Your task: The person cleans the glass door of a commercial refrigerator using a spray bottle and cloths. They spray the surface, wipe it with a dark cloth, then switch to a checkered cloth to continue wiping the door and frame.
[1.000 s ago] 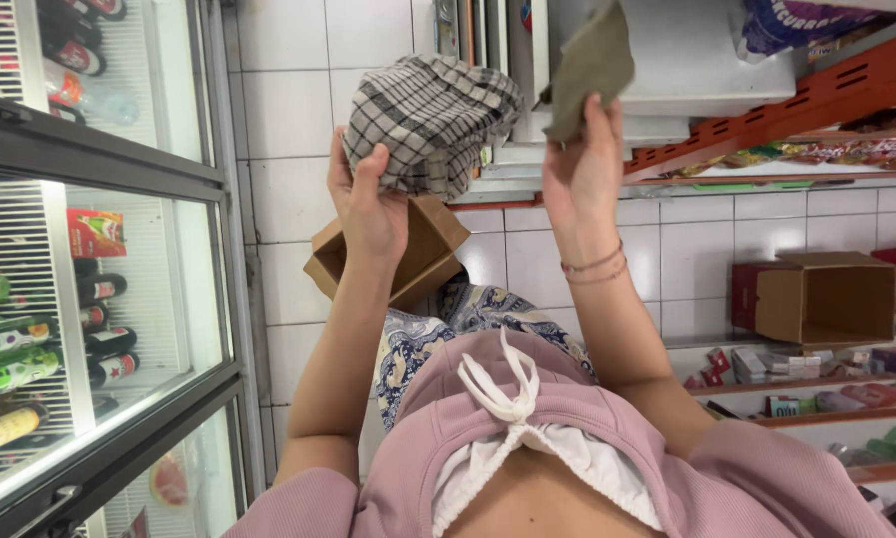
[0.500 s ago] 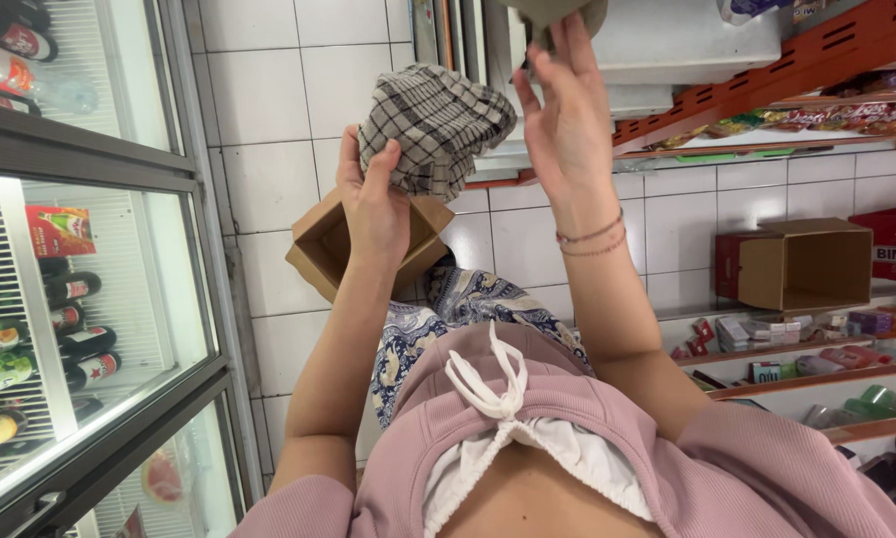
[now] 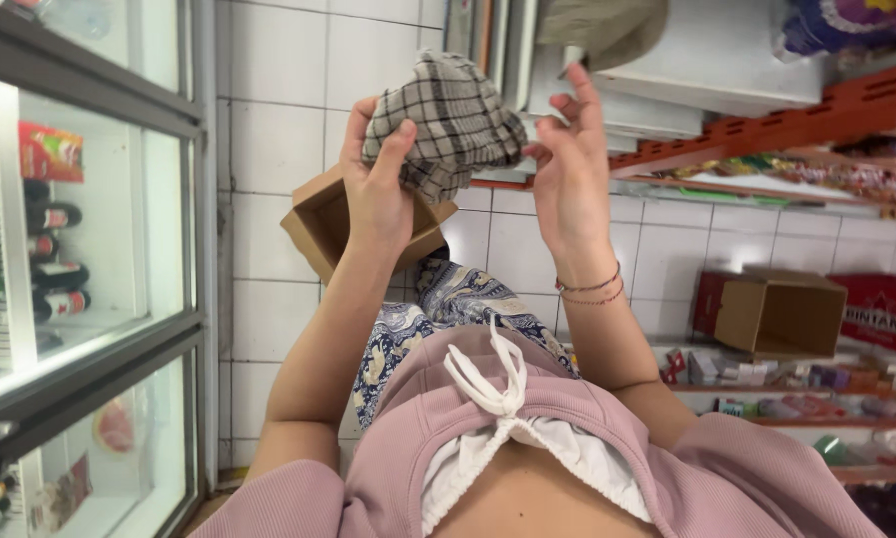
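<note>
Checked cloth, grey and cream with dark grid lines, sits bunched in the upper centre of the frame, against the white tiled wall. Left hand grasps the cloth from its left side: the thumb presses into the fabric and the fingers wrap behind it. Right hand is at the right edge of the cloth with fingers spread and raised; the fingertips appear to touch the fabric near its right fold, but a firm grasp cannot be confirmed. Thin bracelets circle the right wrist.

Open cardboard box lies directly behind the left hand and below the cloth, its opening facing the upper left. A second, olive-grey cloth lies at the top of the frame, just above the right hand, on a white surface. Glass-door cooler fills the left side of the frame, with bottles on its shelves. A second cardboard box stands at the right edge, on shelving that holds small packaged goods. Pink garment with a white drawstring occupies the lower centre.
</note>
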